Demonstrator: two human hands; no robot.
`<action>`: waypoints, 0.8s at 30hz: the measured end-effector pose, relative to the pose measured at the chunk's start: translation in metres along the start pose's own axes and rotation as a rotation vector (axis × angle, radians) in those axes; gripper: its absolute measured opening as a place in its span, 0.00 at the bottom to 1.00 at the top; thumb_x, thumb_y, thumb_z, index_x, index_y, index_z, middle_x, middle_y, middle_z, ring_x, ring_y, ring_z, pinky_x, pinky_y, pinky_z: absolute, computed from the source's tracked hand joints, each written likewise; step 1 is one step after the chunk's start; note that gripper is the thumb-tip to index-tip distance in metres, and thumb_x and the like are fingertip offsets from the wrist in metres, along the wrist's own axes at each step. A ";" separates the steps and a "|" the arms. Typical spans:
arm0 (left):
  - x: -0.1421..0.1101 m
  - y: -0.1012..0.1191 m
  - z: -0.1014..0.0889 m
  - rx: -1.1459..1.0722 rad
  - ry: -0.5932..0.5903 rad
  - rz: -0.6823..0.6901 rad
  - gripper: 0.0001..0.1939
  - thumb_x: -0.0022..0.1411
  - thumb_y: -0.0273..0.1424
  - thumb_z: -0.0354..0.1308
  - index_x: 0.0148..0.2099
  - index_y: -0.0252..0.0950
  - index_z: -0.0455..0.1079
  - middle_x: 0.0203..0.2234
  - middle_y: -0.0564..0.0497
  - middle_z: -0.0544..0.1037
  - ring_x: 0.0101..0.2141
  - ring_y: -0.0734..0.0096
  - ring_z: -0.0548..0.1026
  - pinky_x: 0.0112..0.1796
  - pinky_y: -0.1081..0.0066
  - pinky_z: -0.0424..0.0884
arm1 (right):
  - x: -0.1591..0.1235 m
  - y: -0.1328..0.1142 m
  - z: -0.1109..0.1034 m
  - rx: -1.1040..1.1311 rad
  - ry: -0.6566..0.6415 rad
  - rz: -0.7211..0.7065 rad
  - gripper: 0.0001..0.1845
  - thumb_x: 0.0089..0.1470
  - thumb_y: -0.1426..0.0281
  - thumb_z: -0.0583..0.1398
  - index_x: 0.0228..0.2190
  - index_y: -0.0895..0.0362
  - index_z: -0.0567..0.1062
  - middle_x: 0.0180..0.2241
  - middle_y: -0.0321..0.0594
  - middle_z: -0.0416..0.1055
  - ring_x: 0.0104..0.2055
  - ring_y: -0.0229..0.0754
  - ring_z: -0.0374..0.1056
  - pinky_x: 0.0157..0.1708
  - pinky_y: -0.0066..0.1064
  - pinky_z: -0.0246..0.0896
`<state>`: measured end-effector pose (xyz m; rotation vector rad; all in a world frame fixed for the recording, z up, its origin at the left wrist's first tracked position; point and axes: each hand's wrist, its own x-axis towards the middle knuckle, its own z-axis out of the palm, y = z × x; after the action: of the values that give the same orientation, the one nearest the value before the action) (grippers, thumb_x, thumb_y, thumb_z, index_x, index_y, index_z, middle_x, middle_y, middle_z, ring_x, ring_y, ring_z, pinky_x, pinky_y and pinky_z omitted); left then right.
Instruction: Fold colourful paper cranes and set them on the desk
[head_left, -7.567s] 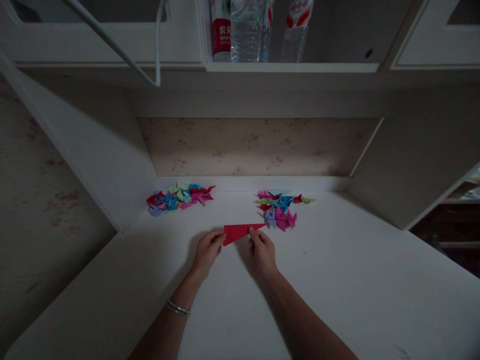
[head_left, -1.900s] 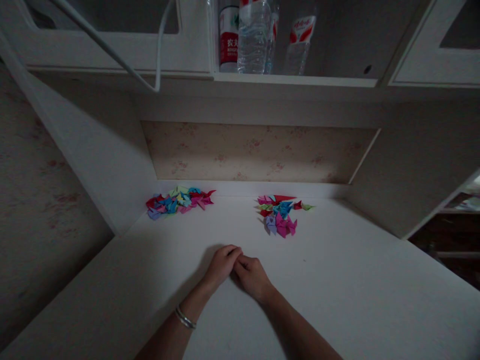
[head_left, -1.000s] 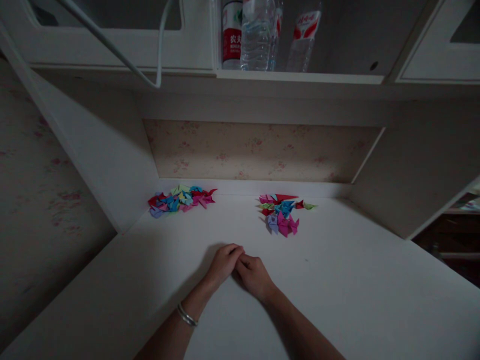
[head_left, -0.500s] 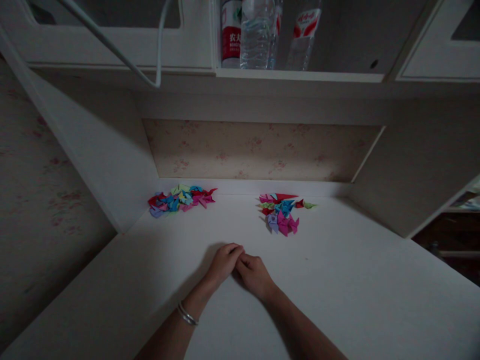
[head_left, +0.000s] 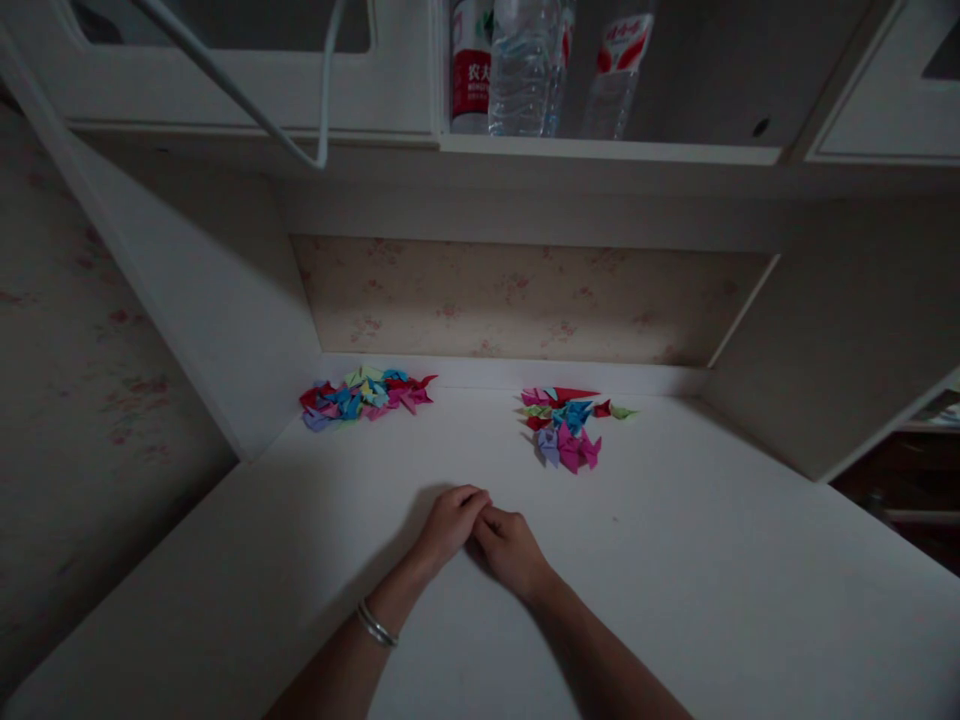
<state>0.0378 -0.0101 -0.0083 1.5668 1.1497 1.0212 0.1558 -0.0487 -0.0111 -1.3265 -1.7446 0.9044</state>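
Note:
On the white desktop (head_left: 480, 650), my left hand (head_left: 453, 520) and my right hand (head_left: 511, 548) rest together, meeting at the fingers. Both are closed with curled fingers, and nothing shows in either one. Their palms face away from me. Beyond them at the back left lies a pile of colourful folded paper figures (head_left: 352, 398). A second, looser group sits to the right, with a blue paper figure (head_left: 571, 415), a magenta paper figure (head_left: 570, 447) and a lilac paper figure (head_left: 548, 445) in it. My hands are apart from both groups.
Over the desk runs a white cabinet with plastic bottles (head_left: 517, 80) on its open shelf. A pale cable (head_left: 324, 100) hangs in front at the left. Side panels (head_left: 202, 280) bound the desk, and flowered wallpaper (head_left: 487, 300) covers the back.
The whole view has shifted very slightly. Both hands and the paper figures stay where they were on the desk.

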 end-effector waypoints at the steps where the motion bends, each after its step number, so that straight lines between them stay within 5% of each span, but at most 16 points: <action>1: 0.000 0.000 0.000 -0.004 0.001 0.000 0.14 0.56 0.36 0.52 0.28 0.35 0.74 0.26 0.49 0.79 0.32 0.65 0.74 0.37 0.69 0.67 | -0.001 0.000 0.000 0.002 0.000 0.003 0.17 0.57 0.66 0.50 0.20 0.57 0.68 0.18 0.32 0.62 0.22 0.34 0.57 0.24 0.25 0.51; 6: -0.002 0.002 -0.001 -0.148 0.003 -0.073 0.13 0.54 0.37 0.53 0.28 0.34 0.74 0.25 0.50 0.77 0.30 0.68 0.72 0.33 0.71 0.66 | -0.001 0.001 0.002 0.169 0.018 0.047 0.18 0.55 0.63 0.52 0.18 0.57 0.67 0.17 0.32 0.62 0.20 0.34 0.56 0.22 0.26 0.50; 10: -0.002 0.003 -0.007 -0.306 0.061 -0.164 0.13 0.54 0.38 0.53 0.25 0.35 0.68 0.16 0.57 0.67 0.20 0.75 0.63 0.23 0.73 0.56 | 0.023 0.006 -0.009 0.342 0.159 0.107 0.20 0.55 0.57 0.52 0.19 0.56 0.67 0.15 0.33 0.60 0.18 0.35 0.55 0.20 0.27 0.52; 14: -0.001 0.007 -0.009 -0.307 0.043 -0.197 0.14 0.54 0.38 0.52 0.21 0.37 0.62 0.14 0.59 0.61 0.18 0.77 0.58 0.22 0.73 0.52 | 0.078 0.014 -0.024 0.041 0.166 0.068 0.24 0.58 0.55 0.46 0.27 0.58 0.71 0.21 0.38 0.68 0.22 0.38 0.62 0.23 0.28 0.57; 19: 0.001 0.010 -0.010 -0.303 0.009 -0.239 0.15 0.55 0.39 0.52 0.21 0.37 0.60 0.14 0.58 0.61 0.18 0.77 0.57 0.23 0.73 0.53 | 0.158 0.021 -0.020 -0.269 0.023 0.006 0.16 0.55 0.65 0.52 0.38 0.59 0.75 0.38 0.44 0.74 0.37 0.42 0.69 0.39 0.31 0.61; 24: 0.004 0.006 -0.012 -0.350 0.000 -0.300 0.13 0.54 0.39 0.52 0.23 0.37 0.62 0.14 0.58 0.61 0.17 0.78 0.57 0.21 0.73 0.52 | 0.217 0.020 0.006 -0.600 -0.132 -0.047 0.18 0.55 0.66 0.54 0.46 0.57 0.75 0.54 0.46 0.66 0.56 0.47 0.58 0.55 0.36 0.51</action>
<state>0.0289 -0.0044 0.0007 1.0835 1.0977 0.9594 0.1207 0.1657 0.0005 -1.6100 -2.2475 0.4569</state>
